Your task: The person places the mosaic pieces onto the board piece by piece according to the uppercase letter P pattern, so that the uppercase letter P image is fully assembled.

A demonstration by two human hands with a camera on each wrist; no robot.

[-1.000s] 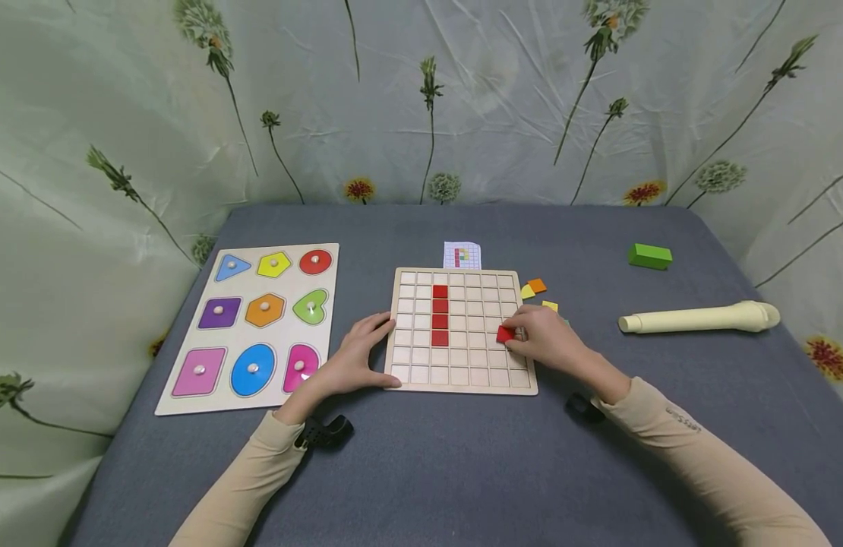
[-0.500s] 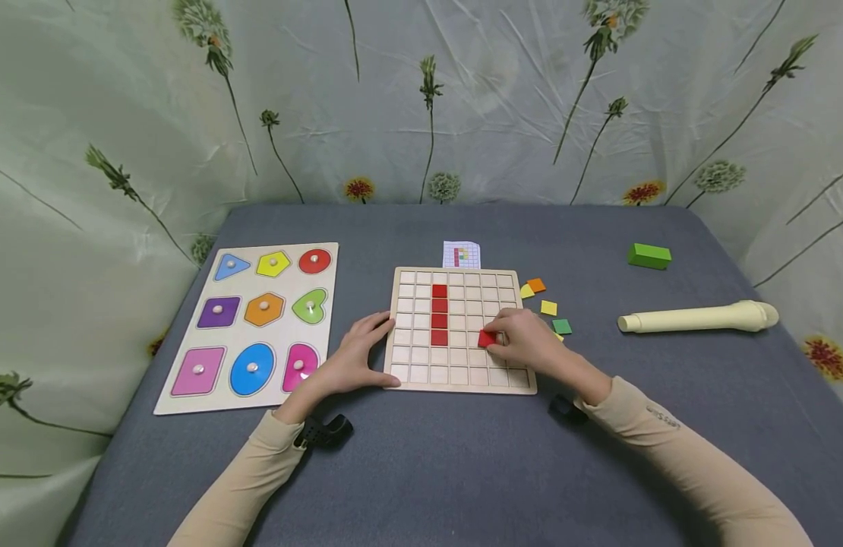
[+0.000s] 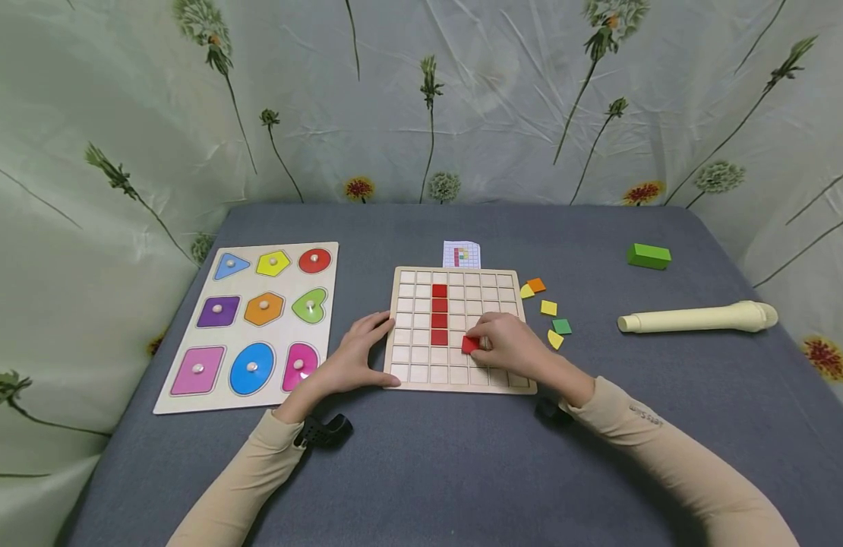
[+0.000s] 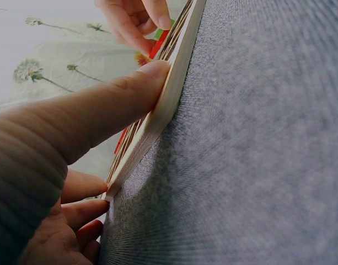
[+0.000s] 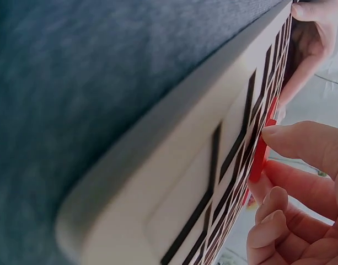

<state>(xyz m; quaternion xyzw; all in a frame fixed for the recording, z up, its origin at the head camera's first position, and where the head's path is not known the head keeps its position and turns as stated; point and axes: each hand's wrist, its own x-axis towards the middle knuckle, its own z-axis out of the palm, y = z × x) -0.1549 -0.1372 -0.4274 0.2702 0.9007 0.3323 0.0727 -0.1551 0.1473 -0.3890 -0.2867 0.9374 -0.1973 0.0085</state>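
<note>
The wooden grid board (image 3: pixel 486 384) lies on the table in the head view, with a vertical column of red square tiles (image 3: pixel 439 320) set in it. My right hand (image 3: pixel 512 346) is over the board's right half and pinches another red tile (image 3: pixel 470 345) between thumb and fingers. In the right wrist view that red tile (image 5: pixel 259 157) is tilted, close over the cells. My left hand (image 3: pixel 353 355) holds the board's left side. Its thumb (image 4: pixel 127 91) lies on the rim near the front corner in the left wrist view, and its other fingertips touch the left edge.
Loose yellow, orange and green pieces (image 3: pixel 548 308) lie right of the board. A pattern card (image 3: pixel 462 254) is at its far edge. A knobbed shape puzzle (image 3: pixel 257 346) lies left. Farther right are a green block (image 3: pixel 649 256) and a cream microphone-shaped object (image 3: pixel 695 317).
My right hand has carried the red tile leftward across the board, closer to the red column. A green and a yellow piece behind it have come into view. The left hand stays put.
</note>
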